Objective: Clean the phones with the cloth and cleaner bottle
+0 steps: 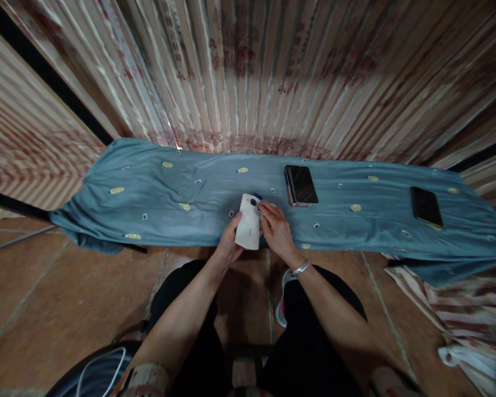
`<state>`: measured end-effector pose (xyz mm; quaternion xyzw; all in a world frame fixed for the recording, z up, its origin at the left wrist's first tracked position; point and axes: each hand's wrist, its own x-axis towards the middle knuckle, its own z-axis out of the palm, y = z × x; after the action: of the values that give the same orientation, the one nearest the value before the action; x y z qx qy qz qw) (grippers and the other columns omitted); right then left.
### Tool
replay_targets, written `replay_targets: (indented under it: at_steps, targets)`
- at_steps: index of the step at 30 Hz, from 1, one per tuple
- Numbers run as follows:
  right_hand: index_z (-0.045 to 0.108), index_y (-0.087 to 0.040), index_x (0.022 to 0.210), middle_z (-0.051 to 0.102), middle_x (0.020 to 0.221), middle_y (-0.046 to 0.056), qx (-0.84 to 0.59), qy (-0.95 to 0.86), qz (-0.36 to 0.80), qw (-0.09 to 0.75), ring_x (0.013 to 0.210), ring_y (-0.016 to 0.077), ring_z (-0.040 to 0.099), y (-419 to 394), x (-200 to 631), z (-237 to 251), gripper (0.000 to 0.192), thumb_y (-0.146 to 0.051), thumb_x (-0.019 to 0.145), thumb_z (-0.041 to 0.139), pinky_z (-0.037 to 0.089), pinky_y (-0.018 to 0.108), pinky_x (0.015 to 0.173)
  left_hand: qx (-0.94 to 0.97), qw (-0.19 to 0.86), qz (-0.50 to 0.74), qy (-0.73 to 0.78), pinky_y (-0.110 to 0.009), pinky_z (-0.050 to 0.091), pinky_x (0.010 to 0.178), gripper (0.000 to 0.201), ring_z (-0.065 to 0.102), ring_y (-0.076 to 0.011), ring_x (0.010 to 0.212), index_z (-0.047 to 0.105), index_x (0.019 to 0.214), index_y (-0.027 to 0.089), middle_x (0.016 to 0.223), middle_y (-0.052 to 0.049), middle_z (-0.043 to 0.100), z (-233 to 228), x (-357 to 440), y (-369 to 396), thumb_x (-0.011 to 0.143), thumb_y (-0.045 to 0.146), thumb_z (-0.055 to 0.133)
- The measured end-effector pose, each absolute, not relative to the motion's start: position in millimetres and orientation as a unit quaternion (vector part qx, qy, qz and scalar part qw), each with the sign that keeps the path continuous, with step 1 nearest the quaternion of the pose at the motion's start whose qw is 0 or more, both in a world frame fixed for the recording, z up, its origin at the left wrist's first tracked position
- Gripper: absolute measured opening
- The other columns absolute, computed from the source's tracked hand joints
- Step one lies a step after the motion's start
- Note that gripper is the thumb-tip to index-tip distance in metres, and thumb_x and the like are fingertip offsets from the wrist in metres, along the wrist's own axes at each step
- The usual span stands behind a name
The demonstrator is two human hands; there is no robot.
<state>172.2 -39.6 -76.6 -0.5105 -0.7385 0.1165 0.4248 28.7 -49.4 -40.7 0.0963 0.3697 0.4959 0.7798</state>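
A white smartphone (249,223) is held over the near part of the cloth, its back with a round dark camera turned towards me. My left hand (230,241) is closed around its left side and lower end. The bent fingers of my right hand (276,225) close against the phone's upper right edge; whether they pinch anything small there is hidden. Just past the phone's top end a bit of something blue (258,196) shows, too small to name.
On the patterned blue cloth (210,182), a stack of dark phones (301,185) lies right of my hands. Farther right is one more dark phone (426,207). A striped curtain (248,82) hangs behind. Below are the tiled floor (107,286) and my knees.
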Motion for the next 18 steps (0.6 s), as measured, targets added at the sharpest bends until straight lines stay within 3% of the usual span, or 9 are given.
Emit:
replay_targets:
  at_steps: [9, 18]
  targets:
    - [0.063, -0.018, 0.128, 0.063, 0.131, 0.012, -0.516, -0.737, 0.097, 0.425, 0.120, 0.0258, 0.057, -38, 177, -69, 0.038, -0.023, 0.098, 0.041, 0.047, 0.049, 0.104, 0.104, 0.791, 0.475, 0.372, -0.036, 0.057, 0.081, 0.028, 0.067, -0.0159, 0.065, 0.066, 0.107, 0.011, 0.079, -0.005, 0.073, -42, 33, -55, 0.095, 0.027, 0.047]
    - [0.059, -0.021, 0.134, 0.059, 0.139, 0.010, -0.478, -0.762, 0.104, 0.424, 0.130, 0.0248, 0.051, -46, 167, -70, 0.041, -0.022, 0.097, 0.040, 0.042, 0.052, 0.111, 0.105, 0.773, 0.499, 0.378, -0.027, 0.052, 0.070, 0.027, 0.063, -0.0143, 0.057, 0.069, 0.105, 0.010, 0.064, -0.002, 0.069, -51, 37, -50, 0.091, 0.026, 0.053]
